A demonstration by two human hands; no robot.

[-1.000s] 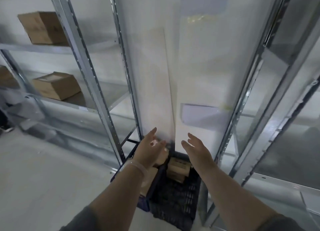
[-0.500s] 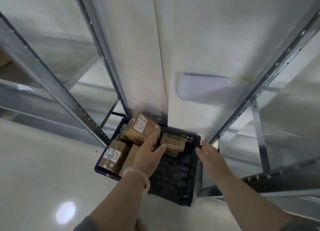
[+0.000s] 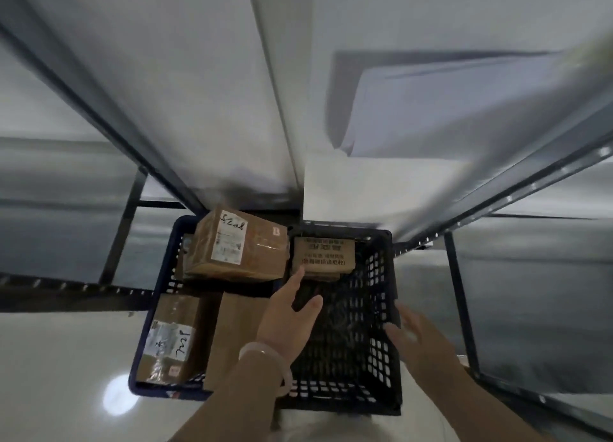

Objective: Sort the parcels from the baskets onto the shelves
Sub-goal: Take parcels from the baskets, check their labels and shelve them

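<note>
- Small brown cardboard parcel (image 3: 323,254) lies at the black plastic lattice basket's (image 3: 384,292) far end.
- Left hand (image 3: 288,322) is just beside it and right hand (image 3: 416,337) is near the rim; both grips are spread and empty.
- Clasp its ends; lift level.

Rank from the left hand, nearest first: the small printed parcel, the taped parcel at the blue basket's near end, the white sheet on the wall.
From the left hand:
1. small printed parcel, just beyond its fingertips.
2. taped parcel, off to its left.
3. white sheet, high up ahead.
</note>
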